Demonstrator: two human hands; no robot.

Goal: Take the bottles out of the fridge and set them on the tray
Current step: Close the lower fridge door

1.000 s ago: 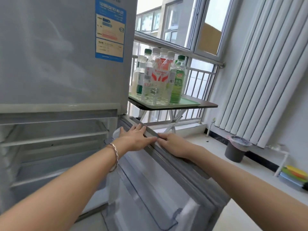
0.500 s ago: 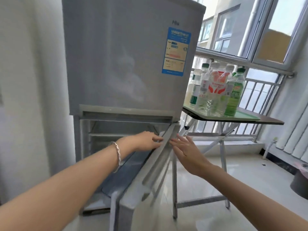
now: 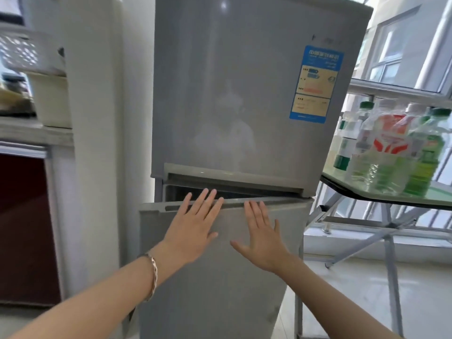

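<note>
A grey two-door fridge (image 3: 244,94) stands in front of me. Its lower door (image 3: 220,277) is almost shut, with a narrow dark gap left along its top edge. My left hand (image 3: 193,228) and my right hand (image 3: 264,238) lie flat on the front of that door, fingers spread, holding nothing. Several bottles (image 3: 389,148), clear ones with red and green labels, stand upright close together on a green tray (image 3: 440,195) to the right of the fridge.
The tray rests on a folding table (image 3: 389,241) with metal legs in front of a barred window (image 3: 403,57). Left of the fridge are a white column (image 3: 97,143), a dark red cabinet (image 3: 22,228) and a counter with white baskets (image 3: 27,52).
The lower fridge door has swung from wide open to almost shut. Both hands moved from its top edge onto its front face, and my view turned left to face the fridge.
</note>
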